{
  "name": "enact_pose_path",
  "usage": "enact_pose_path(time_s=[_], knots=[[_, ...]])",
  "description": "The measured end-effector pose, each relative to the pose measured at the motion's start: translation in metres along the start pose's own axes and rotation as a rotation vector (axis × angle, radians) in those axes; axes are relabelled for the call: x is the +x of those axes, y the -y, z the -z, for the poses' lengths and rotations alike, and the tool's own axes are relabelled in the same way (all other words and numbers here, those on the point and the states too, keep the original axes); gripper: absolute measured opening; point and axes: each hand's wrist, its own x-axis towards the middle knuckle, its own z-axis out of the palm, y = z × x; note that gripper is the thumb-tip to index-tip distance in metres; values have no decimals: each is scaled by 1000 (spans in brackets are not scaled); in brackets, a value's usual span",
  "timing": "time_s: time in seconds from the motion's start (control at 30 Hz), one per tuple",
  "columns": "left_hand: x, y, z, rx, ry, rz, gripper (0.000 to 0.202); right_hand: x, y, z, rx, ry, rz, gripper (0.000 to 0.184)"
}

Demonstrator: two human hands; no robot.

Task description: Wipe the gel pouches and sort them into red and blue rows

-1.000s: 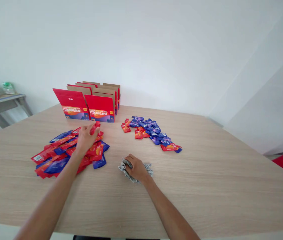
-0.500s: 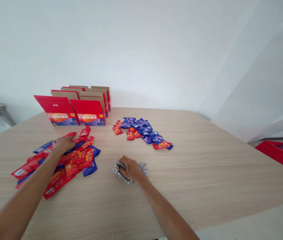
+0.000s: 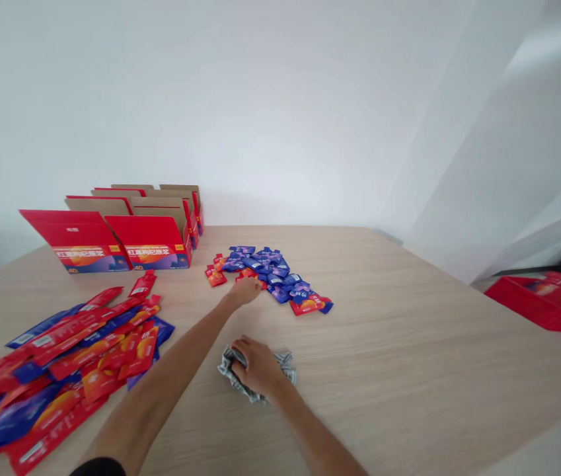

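Observation:
My left hand [image 3: 247, 291] reaches across to the near edge of a pile of small blue and red sachets [image 3: 273, 268]. It covers part of a red sachet there, and its fingers are mostly hidden behind the back of the hand. Closer to me, my right hand [image 3: 260, 367] is closed on a crumpled grey striped cloth [image 3: 286, 365] lying on the table. A larger heap of long red and blue sachets [image 3: 96, 350] spreads over the left side of the table, partly behind my left forearm.
Several red cardboard boxes [image 3: 149, 231] with raised lids stand in rows at the back left of the wooden table [image 3: 384, 344]. Another red box [image 3: 548, 301] is at the far right, beyond the table's edge. A white wall [image 3: 280, 106] rises behind.
My left hand has left the heap on the left and moved right to the smaller sachet pile. My right hand stays on the cloth. The view has shifted, with the left heap appearing closer.

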Motion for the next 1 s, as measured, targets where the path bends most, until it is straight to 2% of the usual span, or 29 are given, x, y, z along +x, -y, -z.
enact_pose_path(time_s=[0.17,0.3,0.47,0.57,0.7,0.83,1.0], knots=[[33,-45,-27,80,-58,26,45,5,2,2,-5,47,23,36],[44,-59,-44,116,-13,-26,46,5,3,4,-5,62,2,36],[47,-52,-50,106,-9,-61,37,4,3,3,12,48,23,38],[47,-41,-44,77,-32,-82,36,4,2,2,18,24,43,39],[48,-25,-34,54,-66,-109,37,4,4,3,-25,38,10,29],[46,-18,-30,71,-72,-151,44,4,6,3,-54,31,2,24],[46,-21,-36,96,-14,-215,58,3,4,2,-10,17,22,28]])
